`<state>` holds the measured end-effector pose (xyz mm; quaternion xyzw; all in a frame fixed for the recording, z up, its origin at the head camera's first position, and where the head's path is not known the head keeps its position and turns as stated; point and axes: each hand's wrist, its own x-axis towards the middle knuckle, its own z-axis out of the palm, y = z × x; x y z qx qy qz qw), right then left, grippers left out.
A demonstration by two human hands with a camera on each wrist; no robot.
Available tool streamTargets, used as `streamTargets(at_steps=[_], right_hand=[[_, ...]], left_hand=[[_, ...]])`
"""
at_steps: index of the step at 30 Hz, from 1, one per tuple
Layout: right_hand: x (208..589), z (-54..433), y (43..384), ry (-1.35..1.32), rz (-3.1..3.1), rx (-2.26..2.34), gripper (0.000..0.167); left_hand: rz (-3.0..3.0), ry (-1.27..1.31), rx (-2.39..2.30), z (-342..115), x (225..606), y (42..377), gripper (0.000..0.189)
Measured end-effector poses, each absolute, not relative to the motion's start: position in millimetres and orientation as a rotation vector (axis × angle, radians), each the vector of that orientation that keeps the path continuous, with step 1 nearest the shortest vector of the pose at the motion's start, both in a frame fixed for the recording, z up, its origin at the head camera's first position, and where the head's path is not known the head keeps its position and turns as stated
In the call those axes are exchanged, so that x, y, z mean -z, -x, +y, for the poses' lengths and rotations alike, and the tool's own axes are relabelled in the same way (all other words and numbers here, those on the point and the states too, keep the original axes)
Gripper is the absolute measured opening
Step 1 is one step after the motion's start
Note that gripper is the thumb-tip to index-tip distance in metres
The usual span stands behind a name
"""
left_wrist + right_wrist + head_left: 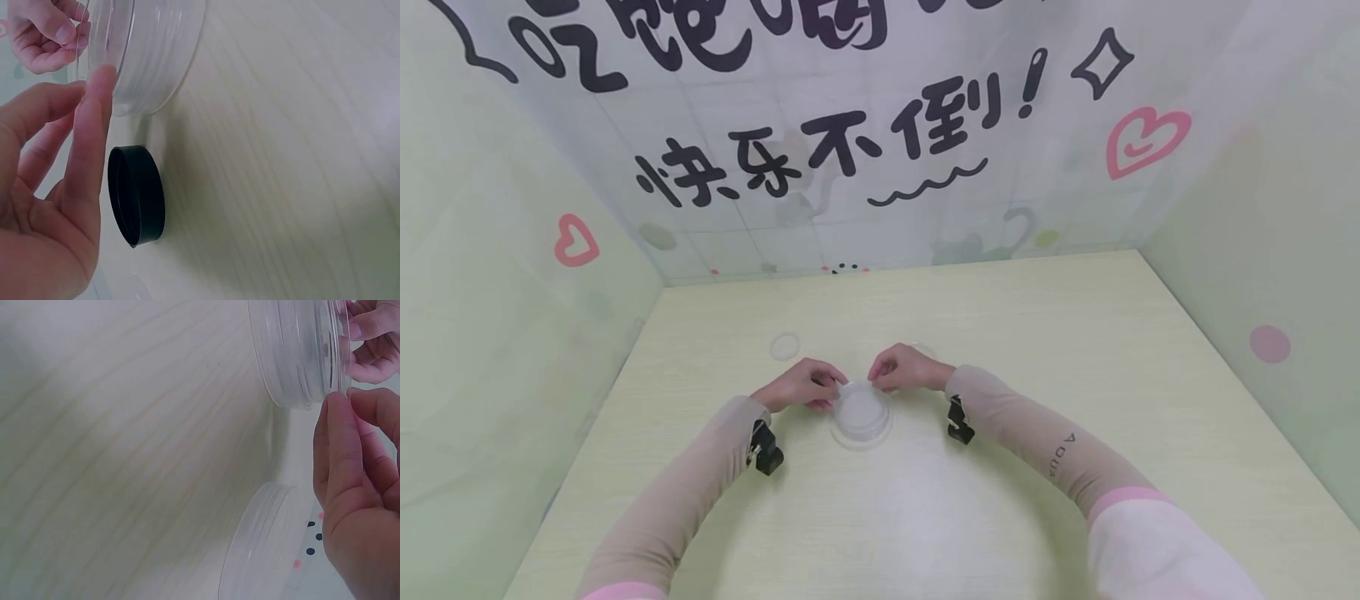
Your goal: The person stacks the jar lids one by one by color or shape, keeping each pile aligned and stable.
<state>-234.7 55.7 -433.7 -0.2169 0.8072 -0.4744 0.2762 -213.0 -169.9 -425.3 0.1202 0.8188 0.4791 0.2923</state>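
Observation:
Both hands are at the far side of a stack of clear round plastic pieces point(861, 414), which look like shallow dishes or lids. The widest piece lies at the bottom. My left hand point(805, 385) pinches the top piece's rim between thumb and fingers. Across from it, my right hand point(908, 368) pinches the same rim point(334, 356). On the table beside the left hand is a black round cap point(139, 195), standing low; the head view does not show it. Near the right hand lies another clear round piece point(256, 547).
A clear disc point(785, 346) lies on the pale wooden table point(1000, 517) behind the left hand. White printed walls point(880, 233) enclose the table at the back and both sides. Black wrist cameras point(765, 448) sit on the sleeves.

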Motion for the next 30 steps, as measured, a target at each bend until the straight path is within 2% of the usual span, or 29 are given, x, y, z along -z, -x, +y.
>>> streamTargets(at_steps=[30], right_hand=[[436.3, 57.9, 234.7, 0.613, 2.195, 1.248, 0.011]], left_hand=[[2.192, -0.341, -1.318, -165.1, 434.1, 212.5, 0.025]])
